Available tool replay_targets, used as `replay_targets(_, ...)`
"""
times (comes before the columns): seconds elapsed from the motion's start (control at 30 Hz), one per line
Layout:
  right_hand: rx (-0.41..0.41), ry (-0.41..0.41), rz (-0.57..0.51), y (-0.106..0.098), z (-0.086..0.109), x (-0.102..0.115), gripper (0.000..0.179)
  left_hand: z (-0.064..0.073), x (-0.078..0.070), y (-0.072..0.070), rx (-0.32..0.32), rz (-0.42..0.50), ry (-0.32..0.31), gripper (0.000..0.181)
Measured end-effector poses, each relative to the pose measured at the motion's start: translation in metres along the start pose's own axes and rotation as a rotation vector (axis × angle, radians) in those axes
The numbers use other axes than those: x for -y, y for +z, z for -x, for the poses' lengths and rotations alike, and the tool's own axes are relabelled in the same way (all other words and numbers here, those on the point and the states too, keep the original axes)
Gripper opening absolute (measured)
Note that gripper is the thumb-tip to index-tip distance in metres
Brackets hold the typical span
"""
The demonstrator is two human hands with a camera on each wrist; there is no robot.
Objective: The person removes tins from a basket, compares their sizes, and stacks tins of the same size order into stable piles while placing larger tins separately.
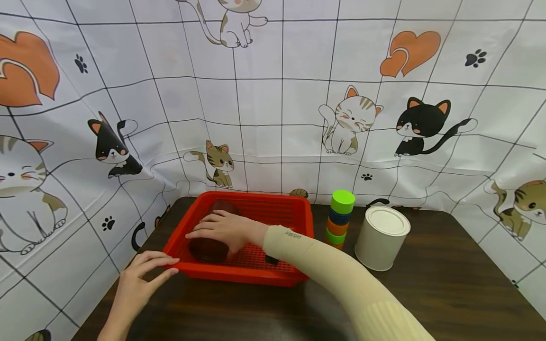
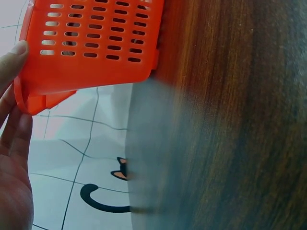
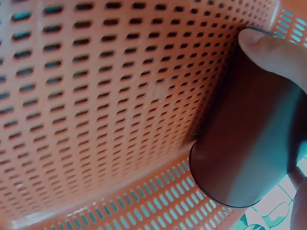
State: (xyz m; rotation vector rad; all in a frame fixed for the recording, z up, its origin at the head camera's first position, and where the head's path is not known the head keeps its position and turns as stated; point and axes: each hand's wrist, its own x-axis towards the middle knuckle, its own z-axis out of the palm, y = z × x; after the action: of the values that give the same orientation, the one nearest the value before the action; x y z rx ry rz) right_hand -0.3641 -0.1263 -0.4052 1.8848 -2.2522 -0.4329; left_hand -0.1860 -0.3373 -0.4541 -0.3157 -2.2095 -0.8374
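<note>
A red plastic basket (image 1: 239, 273) with slotted walls and floor stands on the dark wooden table. Inside it, at the left end, a dark brown cylinder (image 1: 209, 251) lies on its side. My right hand (image 1: 226, 227) reaches in and grips this cylinder from above. The right wrist view shows the thumb (image 3: 268, 50) near one end of the cylinder (image 3: 254, 129), beside the slotted basket floor. At the basket's front left corner, my left hand (image 1: 138, 279) pinches the rim. In the left wrist view its thumb (image 2: 14, 60) and fingers lie on either side of that rim.
Just right of the basket stands a column of stacked green, blue and orange pieces (image 1: 340, 215). Farther right is a cream can (image 1: 381, 241) with a lid. A white sheet (image 1: 260, 104) with printed cats and grid lines closes off the back and sides.
</note>
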Motion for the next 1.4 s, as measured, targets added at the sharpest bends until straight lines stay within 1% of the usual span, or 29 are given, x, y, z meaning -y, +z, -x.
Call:
replay_targets(0.1,0.003,0.010,0.085,0.001,0.001,-0.002,0.115,-0.002,-0.001,0.001,0.001,0.005,0.004,0.043)
replay_targets(0.2,0.017,0.004,0.116,0.002,0.001,-0.005,0.112,-0.002,-0.002,0.001,0.001,0.005,0.005,0.044)
replay_targets(0.27,0.028,-0.015,0.094,0.003,0.000,-0.006,0.110,-0.002,-0.003,0.001,0.002,0.006,-0.001,0.044)
replay_targets(0.37,0.046,-0.035,0.034,0.004,-0.003,-0.006,0.112,-0.001,-0.004,0.001,0.006,-0.002,-0.014,0.043)
replay_targets(0.47,0.049,-0.035,-0.001,0.004,-0.005,-0.006,0.115,0.000,-0.005,0.000,0.010,-0.009,-0.028,0.042)
replay_targets(0.7,0.048,-0.015,0.017,0.001,-0.005,-0.004,0.110,-0.001,-0.005,0.000,0.000,-0.015,-0.027,0.041)
replay_targets(0.83,0.047,0.014,0.014,-0.002,-0.003,-0.003,0.109,-0.001,-0.006,0.000,0.001,-0.016,-0.028,0.042)
replay_targets(0.93,0.025,0.047,-0.007,-0.003,-0.002,-0.002,0.109,0.000,-0.006,0.000,0.007,-0.010,-0.032,0.042)
replay_targets(1.1,-0.039,0.095,-0.091,-0.004,0.000,-0.002,0.109,0.000,-0.007,0.000,0.008,-0.003,-0.045,0.041)
replay_targets(1.23,-0.078,0.108,-0.145,-0.003,0.002,-0.003,0.109,0.000,-0.008,0.000,0.005,-0.008,-0.050,0.041)
replay_targets(1.4,-0.111,0.123,-0.173,0.000,0.005,-0.005,0.112,0.000,-0.008,0.000,0.015,-0.020,-0.080,0.038)
